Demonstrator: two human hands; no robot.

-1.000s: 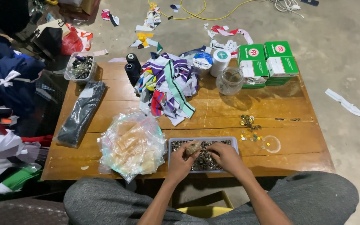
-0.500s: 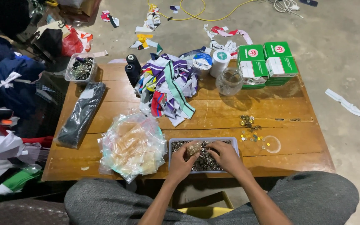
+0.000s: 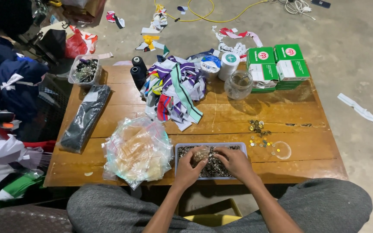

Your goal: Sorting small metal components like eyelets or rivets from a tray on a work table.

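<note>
left hand (image 3: pixel 189 166): clenched on small clear bag (image 3: pixel 200 154);
right hand (image 3: pixel 235 162): grip unclear, on metal bits in tray (image 3: pixel 210 145);
step: filling bag, near worktop (image 3: pixel 238 116) edge;
next: steady bag mouth.

Single head-worn view, looking steeply down and forward from above a seated person. The wooden table (image 3: pixel 221 116) fills the mid-frame at close range; the person's knees and both forearms enter from the bottom edge. The concrete floor (image 3: pixel 350 39) recedes toward the top. No second view is present, so no overlap is shared.
</note>
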